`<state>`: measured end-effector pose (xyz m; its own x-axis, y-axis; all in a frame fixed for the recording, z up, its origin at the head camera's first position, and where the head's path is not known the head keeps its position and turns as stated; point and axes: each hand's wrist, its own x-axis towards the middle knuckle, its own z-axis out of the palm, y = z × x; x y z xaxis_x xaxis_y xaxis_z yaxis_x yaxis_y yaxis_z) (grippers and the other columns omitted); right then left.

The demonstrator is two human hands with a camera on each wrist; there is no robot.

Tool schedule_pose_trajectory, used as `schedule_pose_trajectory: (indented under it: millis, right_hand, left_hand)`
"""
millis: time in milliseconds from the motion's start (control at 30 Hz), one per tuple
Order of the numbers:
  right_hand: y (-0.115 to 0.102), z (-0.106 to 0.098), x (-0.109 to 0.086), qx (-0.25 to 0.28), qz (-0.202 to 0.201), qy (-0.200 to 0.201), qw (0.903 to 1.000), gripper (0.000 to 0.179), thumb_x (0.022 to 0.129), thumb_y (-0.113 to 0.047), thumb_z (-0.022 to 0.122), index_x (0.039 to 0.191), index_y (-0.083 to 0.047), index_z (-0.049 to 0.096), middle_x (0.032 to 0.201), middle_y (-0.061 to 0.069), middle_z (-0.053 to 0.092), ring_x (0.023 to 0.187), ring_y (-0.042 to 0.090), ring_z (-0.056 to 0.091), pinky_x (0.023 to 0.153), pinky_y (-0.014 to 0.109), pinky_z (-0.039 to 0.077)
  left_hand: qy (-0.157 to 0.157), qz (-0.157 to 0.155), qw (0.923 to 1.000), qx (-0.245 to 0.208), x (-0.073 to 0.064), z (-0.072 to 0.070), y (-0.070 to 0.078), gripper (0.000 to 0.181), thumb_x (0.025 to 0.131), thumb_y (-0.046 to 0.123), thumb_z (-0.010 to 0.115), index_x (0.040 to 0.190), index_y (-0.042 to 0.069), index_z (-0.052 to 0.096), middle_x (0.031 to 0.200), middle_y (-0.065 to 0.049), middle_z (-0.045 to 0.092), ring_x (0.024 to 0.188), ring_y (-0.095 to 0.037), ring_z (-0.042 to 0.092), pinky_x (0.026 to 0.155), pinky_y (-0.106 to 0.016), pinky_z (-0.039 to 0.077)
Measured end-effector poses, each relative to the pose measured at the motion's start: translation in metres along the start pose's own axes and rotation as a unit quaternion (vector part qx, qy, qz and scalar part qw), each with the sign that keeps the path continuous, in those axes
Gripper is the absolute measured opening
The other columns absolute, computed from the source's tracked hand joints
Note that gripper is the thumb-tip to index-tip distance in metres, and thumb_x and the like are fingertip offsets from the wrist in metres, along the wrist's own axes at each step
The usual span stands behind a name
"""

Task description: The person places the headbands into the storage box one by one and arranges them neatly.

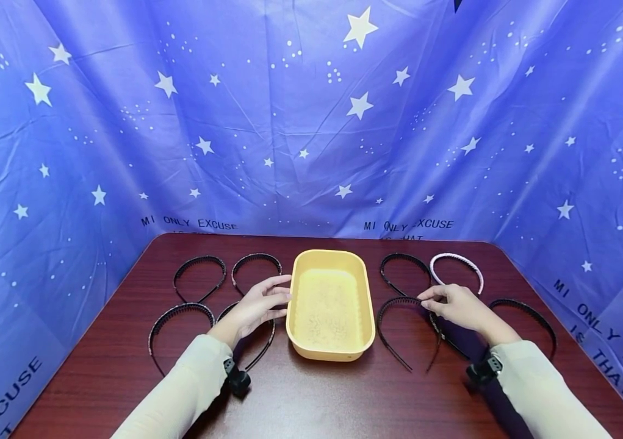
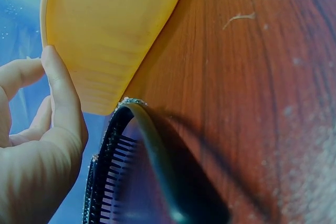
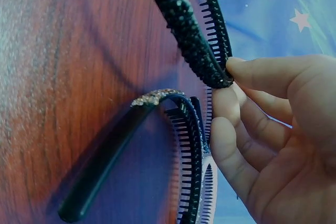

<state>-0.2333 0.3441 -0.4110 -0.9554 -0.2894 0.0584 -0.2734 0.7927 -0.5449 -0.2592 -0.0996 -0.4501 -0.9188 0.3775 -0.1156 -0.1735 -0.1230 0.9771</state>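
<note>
My left hand touches the left rim of a yellow plastic basin with its fingertips, fingers fairly straight. Below that hand, a black toothed headband with glittery trim lies on the table, partly hidden in the head view. To the right of the basin, my right hand pinches a black headband between thumb and fingers, at a stretch covered in dark beads. Another black headband, with sparkling stones, is close beneath the right hand. A pale pinkish-white headband lies beyond it.
More black headbands lie about the dark red wooden table: one at the far left, others nearer on both sides, including one by the right forearm. A blue star-patterned curtain surrounds the table's back and sides.
</note>
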Motion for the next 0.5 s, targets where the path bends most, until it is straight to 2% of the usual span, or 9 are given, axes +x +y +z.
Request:
schedule_pose_trajectory:
  millis: [333, 500]
  right_hand:
    - [-0.0021, -0.0049, 0.0003, 0.005, -0.003, 0.001, 1.0000, 0.016, 0.097, -0.017, 0.068, 0.109, -0.008, 0.073, 0.079, 0.000, 0.065, 0.059, 0.011, 0.053, 0.052, 0.025, 0.046]
    - [-0.0026, -0.0067, 0.0016, 0.024, -0.006, 0.000, 0.9997, 0.015, 0.097, -0.013, 0.067, 0.109, -0.005, 0.072, 0.085, 0.004, 0.069, 0.060, 0.014, 0.057, 0.052, 0.027, 0.051]
  left_hand:
    - [-0.001, -0.002, 1.0000, 0.003, 0.0000, -0.0001, 0.0005, 0.057, 0.097, 0.003, 0.062, 0.150, 0.006, 0.041, 0.136, -0.028, 0.052, 0.110, -0.028, 0.062, 0.086, -0.035, 0.056]
    - [-0.003, -0.002, 1.0000, -0.001, -0.0004, -0.0005, -0.0001, 0.057, 0.097, 0.003, 0.061, 0.150, 0.005, 0.040, 0.136, -0.029, 0.051, 0.112, -0.030, 0.060, 0.086, -0.035, 0.056]
